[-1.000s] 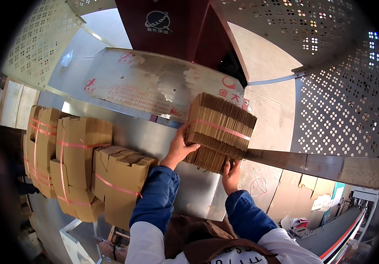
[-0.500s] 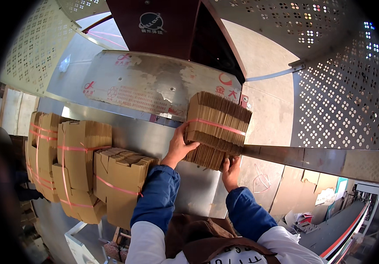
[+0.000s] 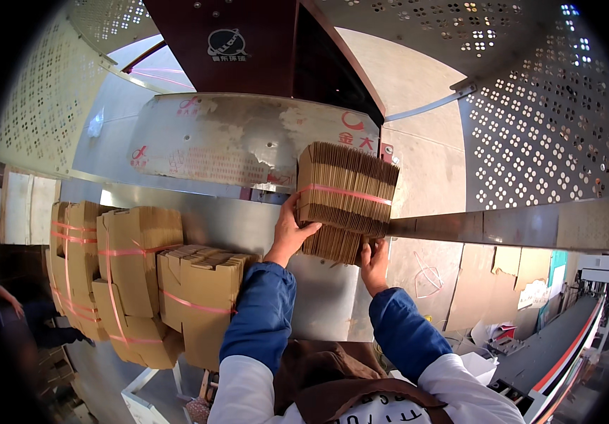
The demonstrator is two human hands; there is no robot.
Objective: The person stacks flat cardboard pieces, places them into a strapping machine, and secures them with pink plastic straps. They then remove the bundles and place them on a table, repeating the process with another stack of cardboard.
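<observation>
A bundle of folded brown cardboard (image 3: 343, 226) stands on the metal table in front of me, its many edges facing up. One pink strap (image 3: 354, 194) runs across it. My left hand (image 3: 292, 232) grips the bundle's left side, with the thumb laid over the near part. At the near right corner, my right hand (image 3: 374, 265) holds the bundle's edge, fingers bent against it and partly hidden.
Several strapped cardboard bundles (image 3: 202, 286) stand at the left. A dark red machine housing (image 3: 248, 49) rises beyond a worn metal plate (image 3: 205, 134). A metal bar (image 3: 502, 226) extends right, below perforated panels (image 3: 552, 134). Another person's hand (image 3: 11, 302) shows at far left.
The view has shifted slightly. Both my hands keep their places on the bundle, which stays much the same. Another person's hand has come into view at the far left.
</observation>
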